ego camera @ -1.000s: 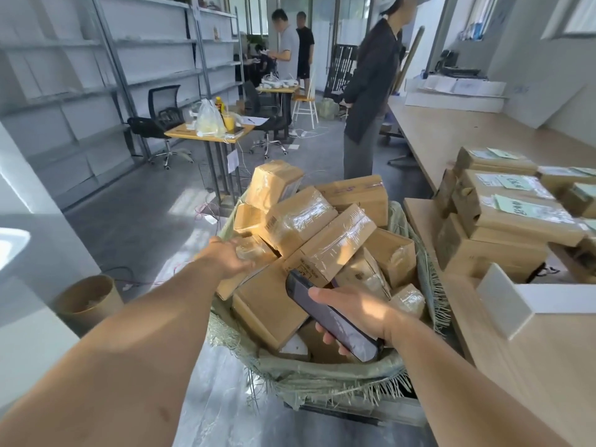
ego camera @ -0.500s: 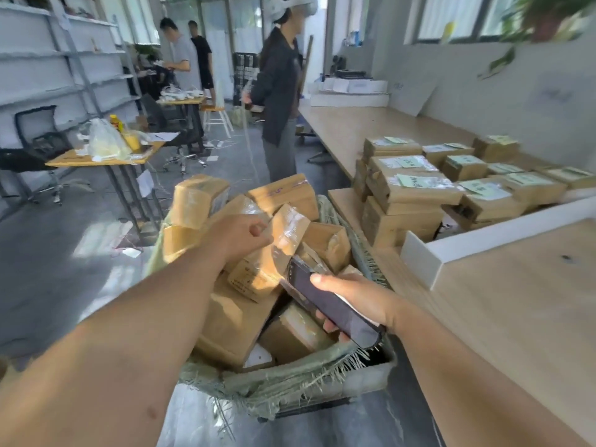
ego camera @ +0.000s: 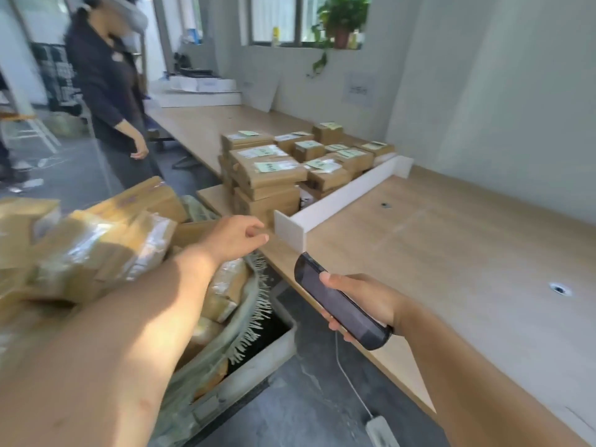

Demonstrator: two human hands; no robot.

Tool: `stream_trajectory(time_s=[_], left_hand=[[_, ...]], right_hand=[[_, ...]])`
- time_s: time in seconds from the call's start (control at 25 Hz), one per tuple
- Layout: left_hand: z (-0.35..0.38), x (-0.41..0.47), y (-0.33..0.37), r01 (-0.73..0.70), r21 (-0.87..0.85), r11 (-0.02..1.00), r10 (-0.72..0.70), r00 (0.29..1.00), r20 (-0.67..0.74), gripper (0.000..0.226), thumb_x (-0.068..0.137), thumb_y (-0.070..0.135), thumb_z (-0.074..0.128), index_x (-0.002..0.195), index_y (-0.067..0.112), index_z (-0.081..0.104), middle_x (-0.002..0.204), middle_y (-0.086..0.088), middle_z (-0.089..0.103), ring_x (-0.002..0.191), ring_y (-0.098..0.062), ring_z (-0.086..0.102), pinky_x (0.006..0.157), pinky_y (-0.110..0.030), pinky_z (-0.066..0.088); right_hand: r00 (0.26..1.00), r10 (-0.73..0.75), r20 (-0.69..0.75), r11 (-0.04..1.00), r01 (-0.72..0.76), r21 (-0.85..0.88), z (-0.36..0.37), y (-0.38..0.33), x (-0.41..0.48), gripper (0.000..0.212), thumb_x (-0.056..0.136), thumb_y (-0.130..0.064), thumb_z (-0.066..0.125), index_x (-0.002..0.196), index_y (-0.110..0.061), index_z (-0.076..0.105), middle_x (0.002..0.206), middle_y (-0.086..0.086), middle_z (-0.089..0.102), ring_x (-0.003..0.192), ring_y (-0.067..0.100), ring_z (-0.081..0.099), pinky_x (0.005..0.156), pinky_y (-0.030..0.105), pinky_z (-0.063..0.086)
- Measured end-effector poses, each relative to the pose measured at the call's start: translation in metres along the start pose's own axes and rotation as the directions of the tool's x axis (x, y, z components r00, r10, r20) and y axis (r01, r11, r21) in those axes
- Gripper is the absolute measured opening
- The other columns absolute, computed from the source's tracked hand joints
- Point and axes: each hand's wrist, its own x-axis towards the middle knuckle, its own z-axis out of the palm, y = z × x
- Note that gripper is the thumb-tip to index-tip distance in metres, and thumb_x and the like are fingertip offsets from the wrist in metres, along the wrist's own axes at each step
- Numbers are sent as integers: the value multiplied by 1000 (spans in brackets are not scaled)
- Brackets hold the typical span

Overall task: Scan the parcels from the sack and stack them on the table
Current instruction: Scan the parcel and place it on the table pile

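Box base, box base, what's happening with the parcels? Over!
Left grip empty, above edge of sack. Right grip holds scanner. Parcels heaped in sack; stack on table. White divider beside stack.

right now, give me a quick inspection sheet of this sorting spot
surface: wooden table, near part bare, split by a white divider
job's things: labelled parcels stacked beyond the divider; more heaped in the sack on the left
clutter: flat white boxes at the table's far end
hands: left hand reaches over the sack, holding nothing visible; right hand grips a dark scanner
cables: white cable runs down to a power strip on the floor
surroundings: a person stands beside the table; potted plant on the sill
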Motion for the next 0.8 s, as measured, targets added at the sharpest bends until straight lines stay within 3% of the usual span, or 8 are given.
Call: stream_trajectory(time_s=[0.16, 0.4, 0.6, 0.8], left_hand=[[53, -1, 87, -127, -7, 992, 126, 982, 141, 46, 80, 44, 65, 122, 28, 62, 116, 3, 66, 107, -20, 61, 97, -35, 47], [136, -54, 247, -421, -9, 907, 405, 865, 296, 51, 86, 39, 61, 136, 31, 50, 126, 5, 59, 112, -19, 57, 98, -36, 45], [189, -101, 339, -575, -72, 815, 559, 746, 363, 53, 85, 36, 63, 135, 28, 51, 124, 1, 60, 108, -21, 59, 97, -36, 46], [231, -128, 405, -668, -120, 735, 645, 634, 427, 51, 84, 32, 63, 134, 27, 52, 122, 2, 60, 106, -21, 58, 95, -34, 45]], right_hand=[[976, 62, -208, 997, -53, 51, -45, 54, -82, 56, 90, -61, 57, 110, -9, 63, 94, 12, 70, 77, 25, 68, 66, 39, 56], [878, 174, -447, 977, -98, 188, -86, 132, -225, 47, 97, -53, 51, 111, -10, 63, 99, 15, 70, 79, 24, 68, 71, 43, 56], [796, 246, -553, 952, -91, 293, -95, 183, -314, 48, 97, -53, 51, 109, -9, 63, 105, 19, 71, 78, 23, 69, 68, 41, 57], [722, 310, -619, 916, -53, 397, -106, 222, -364, 48, 97, -52, 51, 112, -8, 62, 99, 16, 71, 76, 22, 69, 69, 43, 56]])
